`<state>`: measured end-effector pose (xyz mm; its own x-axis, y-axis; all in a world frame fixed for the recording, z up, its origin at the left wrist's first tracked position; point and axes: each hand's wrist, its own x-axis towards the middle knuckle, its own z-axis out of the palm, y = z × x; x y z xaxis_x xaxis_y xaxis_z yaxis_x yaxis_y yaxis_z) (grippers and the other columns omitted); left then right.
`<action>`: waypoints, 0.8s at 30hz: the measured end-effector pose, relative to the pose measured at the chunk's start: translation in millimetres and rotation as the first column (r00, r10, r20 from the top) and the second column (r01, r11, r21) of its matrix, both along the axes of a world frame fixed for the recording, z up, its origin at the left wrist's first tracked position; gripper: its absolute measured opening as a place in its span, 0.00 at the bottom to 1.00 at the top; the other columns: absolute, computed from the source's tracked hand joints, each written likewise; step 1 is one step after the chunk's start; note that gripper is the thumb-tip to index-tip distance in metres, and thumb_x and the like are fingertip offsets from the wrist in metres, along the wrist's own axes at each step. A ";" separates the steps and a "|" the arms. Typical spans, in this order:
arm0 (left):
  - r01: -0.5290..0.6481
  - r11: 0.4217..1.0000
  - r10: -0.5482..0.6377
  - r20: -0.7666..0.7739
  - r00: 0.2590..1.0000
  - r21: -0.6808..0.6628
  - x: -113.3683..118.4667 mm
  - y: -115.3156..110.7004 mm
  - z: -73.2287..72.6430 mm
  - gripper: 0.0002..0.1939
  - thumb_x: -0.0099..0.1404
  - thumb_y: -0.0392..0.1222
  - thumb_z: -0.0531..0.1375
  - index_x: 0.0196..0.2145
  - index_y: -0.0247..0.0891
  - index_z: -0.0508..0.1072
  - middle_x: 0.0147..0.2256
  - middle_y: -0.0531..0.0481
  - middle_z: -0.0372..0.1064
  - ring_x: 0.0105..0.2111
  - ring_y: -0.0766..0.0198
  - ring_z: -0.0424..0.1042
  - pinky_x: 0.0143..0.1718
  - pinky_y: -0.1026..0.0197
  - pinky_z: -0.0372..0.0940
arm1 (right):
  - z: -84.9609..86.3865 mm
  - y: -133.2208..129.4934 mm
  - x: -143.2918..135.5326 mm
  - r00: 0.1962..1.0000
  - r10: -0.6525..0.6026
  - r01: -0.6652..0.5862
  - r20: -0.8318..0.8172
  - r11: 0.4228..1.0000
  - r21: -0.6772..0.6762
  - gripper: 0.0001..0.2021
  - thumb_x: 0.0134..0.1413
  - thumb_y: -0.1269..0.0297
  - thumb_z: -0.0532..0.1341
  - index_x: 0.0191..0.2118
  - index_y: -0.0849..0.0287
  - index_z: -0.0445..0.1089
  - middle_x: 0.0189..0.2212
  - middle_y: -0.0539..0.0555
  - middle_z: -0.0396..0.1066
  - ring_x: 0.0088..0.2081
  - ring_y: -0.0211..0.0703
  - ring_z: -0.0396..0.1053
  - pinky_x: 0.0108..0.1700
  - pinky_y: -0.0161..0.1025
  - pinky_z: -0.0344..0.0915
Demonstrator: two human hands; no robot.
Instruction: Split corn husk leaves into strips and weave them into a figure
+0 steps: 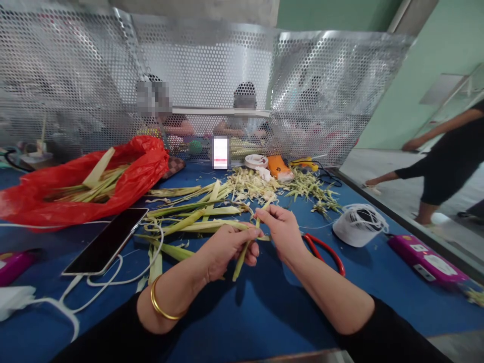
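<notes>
Between my hands a narrow, pale green folded leaf strip, like corn husk [241,263], slants up over the blue table. My left hand [236,246] pinches it around the middle, and its lower end sticks out below the fingers. Higher up, my right hand [278,224] grips the strip's upper part between thumb and fingers. Long flat leaf strips [189,220] lie just beyond my left hand. Behind my right hand is a heap of small pale leaf pieces [251,185], with small green knotted pieces [312,189] beside it. Red-handled scissors [327,251] rest right of my right forearm, blades hidden.
A red plastic bag [151,156] of leaf strips lies at left, near a dark phone [106,242] and white cables. To the right are a white thread spool [357,227] and a purple power strip [427,259]. A perforated metal screen [204,60] stands behind; a person walks at right.
</notes>
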<state>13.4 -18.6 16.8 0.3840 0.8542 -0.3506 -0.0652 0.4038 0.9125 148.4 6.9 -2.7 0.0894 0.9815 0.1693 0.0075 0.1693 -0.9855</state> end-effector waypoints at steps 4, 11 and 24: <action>0.005 1.000 -0.005 -0.009 1.000 0.000 -1.4 0.8 -2.7 0.12 0.56 0.47 0.63 0.30 0.34 0.72 0.18 0.54 0.67 0.16 0.70 0.65 0.21 0.67 0.61 | -0.8 5.2 3.7 0.995 0.037 -0.038 0.095 0.999 0.001 0.13 0.48 0.56 0.62 0.23 0.60 0.71 0.19 0.48 0.65 0.26 0.38 0.60 0.31 0.35 0.56; 0.033 0.999 -0.033 0.047 0.998 -0.007 -2.9 5.2 -5.6 0.24 0.60 0.59 0.56 0.35 0.32 0.75 0.19 0.56 0.61 0.16 0.73 0.54 0.19 0.68 0.51 | 21.0 7.6 27.2 0.573 -0.377 0.124 0.728 0.918 0.377 0.25 0.60 0.51 0.53 0.16 0.58 0.64 0.19 0.52 0.64 0.25 0.39 0.60 0.33 0.38 0.53; 0.145 0.974 -0.102 -0.233 0.967 0.173 4.6 0.8 -12.9 0.20 0.56 0.57 0.58 0.19 0.36 0.67 0.14 0.56 0.57 0.15 0.73 0.48 0.20 0.65 0.41 | 10.5 1.6 9.8 0.923 0.381 -0.357 0.058 0.901 -0.247 0.13 0.41 0.55 0.65 0.21 0.59 0.68 0.13 0.44 0.59 0.15 0.31 0.53 0.15 0.30 0.51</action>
<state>18.0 -17.8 4.0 0.4215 0.8635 -0.2771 0.1863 0.2166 0.9583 158.2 8.5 7.7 -0.2926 0.9534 -0.0731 0.0902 -0.0486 -0.9947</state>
